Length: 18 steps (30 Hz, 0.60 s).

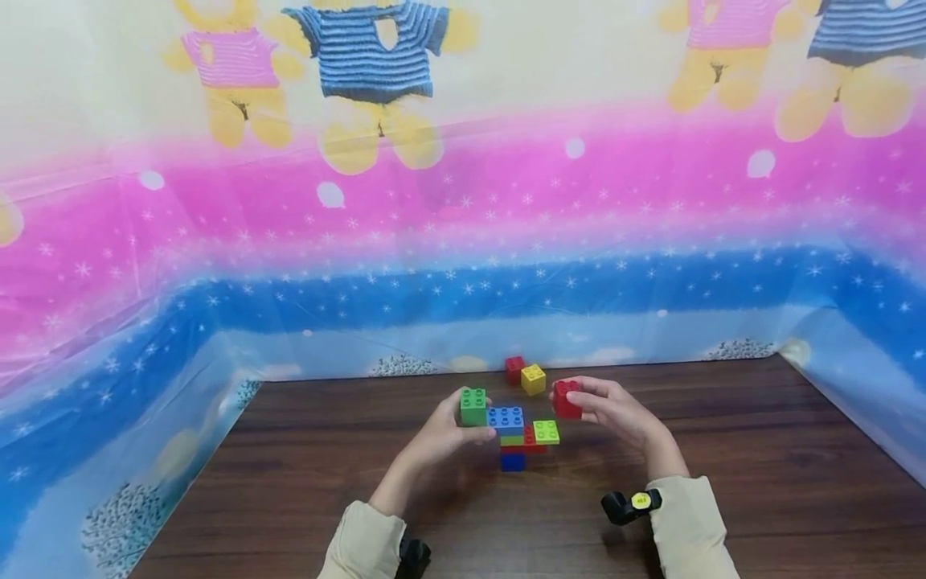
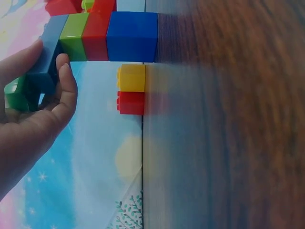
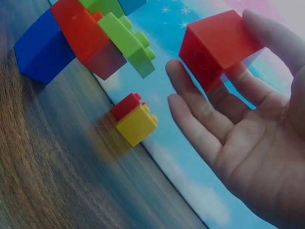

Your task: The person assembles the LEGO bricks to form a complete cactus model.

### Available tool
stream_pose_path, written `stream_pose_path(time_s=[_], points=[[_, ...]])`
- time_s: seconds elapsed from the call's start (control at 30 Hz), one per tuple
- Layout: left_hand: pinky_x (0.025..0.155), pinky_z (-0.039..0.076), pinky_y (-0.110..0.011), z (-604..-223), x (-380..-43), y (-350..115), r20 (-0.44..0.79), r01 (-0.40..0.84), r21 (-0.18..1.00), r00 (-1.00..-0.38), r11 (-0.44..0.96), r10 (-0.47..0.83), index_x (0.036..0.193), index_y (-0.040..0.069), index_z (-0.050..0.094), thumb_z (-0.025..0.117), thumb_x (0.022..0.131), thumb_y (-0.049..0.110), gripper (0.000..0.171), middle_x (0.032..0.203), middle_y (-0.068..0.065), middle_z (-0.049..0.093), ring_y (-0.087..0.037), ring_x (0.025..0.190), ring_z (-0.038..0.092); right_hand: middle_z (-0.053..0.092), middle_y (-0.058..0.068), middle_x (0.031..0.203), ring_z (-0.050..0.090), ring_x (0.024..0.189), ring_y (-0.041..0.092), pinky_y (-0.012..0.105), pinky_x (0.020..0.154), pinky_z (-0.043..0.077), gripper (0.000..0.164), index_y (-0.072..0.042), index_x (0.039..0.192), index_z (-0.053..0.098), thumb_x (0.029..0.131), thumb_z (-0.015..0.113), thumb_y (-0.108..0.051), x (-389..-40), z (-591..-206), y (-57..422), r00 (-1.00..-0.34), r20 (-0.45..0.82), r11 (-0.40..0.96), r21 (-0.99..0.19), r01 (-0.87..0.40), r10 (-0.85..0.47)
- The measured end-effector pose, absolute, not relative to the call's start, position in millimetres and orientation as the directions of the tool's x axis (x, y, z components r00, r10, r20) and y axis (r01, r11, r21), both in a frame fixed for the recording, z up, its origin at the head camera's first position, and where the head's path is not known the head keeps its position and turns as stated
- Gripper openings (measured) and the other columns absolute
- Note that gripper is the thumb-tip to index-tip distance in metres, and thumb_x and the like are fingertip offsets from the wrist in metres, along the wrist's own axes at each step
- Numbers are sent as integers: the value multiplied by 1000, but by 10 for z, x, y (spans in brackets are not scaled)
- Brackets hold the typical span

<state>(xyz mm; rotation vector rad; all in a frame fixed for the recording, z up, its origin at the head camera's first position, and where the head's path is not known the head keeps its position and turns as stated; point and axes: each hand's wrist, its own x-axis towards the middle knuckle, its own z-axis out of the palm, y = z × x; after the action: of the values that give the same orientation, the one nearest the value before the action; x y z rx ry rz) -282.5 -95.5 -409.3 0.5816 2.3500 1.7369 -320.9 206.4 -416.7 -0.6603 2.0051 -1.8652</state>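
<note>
My left hand [image 1: 440, 432] grips the blue brick [image 1: 505, 417] near the top of a toy-brick build, thumb on its near side. Above that hand, a green brick [image 1: 473, 408] sits on the blue one's left end. Lower in the build come a lime layer, a red brick [image 2: 95, 40] and a dark blue brick [image 2: 132, 37] standing on the table. A lime brick [image 1: 546, 432] sticks out on the right. My right hand [image 1: 622, 408] pinches a loose red brick [image 3: 219, 43] between thumb and fingers, raised right of the build and apart from it.
Toward the back of the brown table [image 1: 325, 474] a yellow brick [image 1: 533, 379] and another red brick [image 1: 514, 370] stand side by side. A patterned cloth [image 1: 434, 297] rises behind the table and along its sides.
</note>
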Motion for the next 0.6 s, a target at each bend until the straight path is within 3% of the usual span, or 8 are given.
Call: stream_pose_path(time_s=[0.4, 0.6], points=[[78, 56, -30, -4128, -2847, -944, 102, 208, 946, -919, 249, 380, 131, -2, 47, 70, 88, 12, 50, 118, -21, 58, -15, 87, 61, 55, 21, 140, 62, 116, 9, 34, 102, 51, 53, 2, 142, 42, 99, 55, -27, -3223, -4223, 2065, -815, 14, 131, -985, -110, -579], [78, 55, -30, -4138, -2850, -934, 103, 202, 947, -927, 250, 360, 132, -4, 45, 70, 88, 11, 53, 120, -20, 58, -14, 88, 60, 50, 23, 144, 57, 126, 21, 44, 106, 47, 53, -3, 144, 43, 100, 54, -30, -3219, -4235, 2045, -825, 9, 183, -974, -136, -565]])
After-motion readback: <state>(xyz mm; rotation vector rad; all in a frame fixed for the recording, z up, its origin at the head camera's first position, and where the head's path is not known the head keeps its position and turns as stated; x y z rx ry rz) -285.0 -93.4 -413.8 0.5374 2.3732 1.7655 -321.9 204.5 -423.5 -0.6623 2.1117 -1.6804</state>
